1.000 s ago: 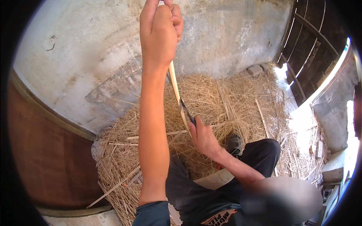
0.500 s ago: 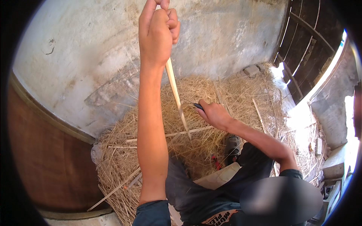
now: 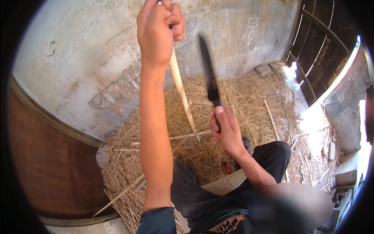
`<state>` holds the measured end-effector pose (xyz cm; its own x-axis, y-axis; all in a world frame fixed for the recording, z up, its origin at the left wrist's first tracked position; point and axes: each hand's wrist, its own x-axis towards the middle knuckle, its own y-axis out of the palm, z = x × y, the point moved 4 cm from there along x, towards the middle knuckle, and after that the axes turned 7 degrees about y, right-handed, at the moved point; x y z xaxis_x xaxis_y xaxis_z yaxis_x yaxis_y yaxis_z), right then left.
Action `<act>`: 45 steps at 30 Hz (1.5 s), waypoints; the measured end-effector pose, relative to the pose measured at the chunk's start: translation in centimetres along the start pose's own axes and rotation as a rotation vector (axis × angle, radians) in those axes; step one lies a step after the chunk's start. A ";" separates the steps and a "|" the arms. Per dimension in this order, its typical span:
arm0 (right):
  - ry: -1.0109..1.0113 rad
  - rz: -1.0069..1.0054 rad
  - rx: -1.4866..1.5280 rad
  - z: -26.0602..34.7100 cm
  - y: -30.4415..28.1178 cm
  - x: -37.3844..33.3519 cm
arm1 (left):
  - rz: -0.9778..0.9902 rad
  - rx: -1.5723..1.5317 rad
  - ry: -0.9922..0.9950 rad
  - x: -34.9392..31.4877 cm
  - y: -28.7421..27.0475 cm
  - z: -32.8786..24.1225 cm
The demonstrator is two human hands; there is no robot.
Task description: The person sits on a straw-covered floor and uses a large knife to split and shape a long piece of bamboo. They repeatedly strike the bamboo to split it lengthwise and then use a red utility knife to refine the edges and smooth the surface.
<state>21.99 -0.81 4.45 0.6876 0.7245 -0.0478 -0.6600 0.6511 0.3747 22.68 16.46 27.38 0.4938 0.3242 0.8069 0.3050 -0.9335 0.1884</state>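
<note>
My left hand, raised high at the top of the view, is closed around the upper part of a pale wooden strip. The strip slants down from my fist, and its narrow lower end is above the straw. In my right hand is the black handle of a knife with a long dark blade. The blade points up, to the right of the strip and apart from it. Motion blurs the blade a little. A small notch or raised chip shows on the lower part of the strip.
Straw-like shavings cover the floor, with several loose wooden strips on them. A stained wall rises ahead. Brown boarding stands at left, a slatted wooden door at right. A small red object lies between my legs.
My right hand has swung the knife from beside the strip to an upright position, its blade now showing in full. The left hand still grips the strip, shifted only slightly.
</note>
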 end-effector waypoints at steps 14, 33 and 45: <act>-0.133 -0.102 -1.260 -7.1 -0.5 1.4 | 0.011 0.107 -0.039 0.0 -0.2 -0.1; 0.223 0.087 -0.031 -3.2 -1.2 0.5 | 0.069 -0.118 -0.118 -0.1 -0.2 0.2; 0.020 -0.020 -0.607 -8.6 -0.1 -0.6 | 0.166 -0.075 -0.053 -1.0 -2.8 -1.9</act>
<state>19.04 0.68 -3.49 0.6998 0.7110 -0.0694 -0.7057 0.6730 -0.2213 19.75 18.47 27.09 0.5752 0.1706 0.8000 0.1552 -0.9830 0.0981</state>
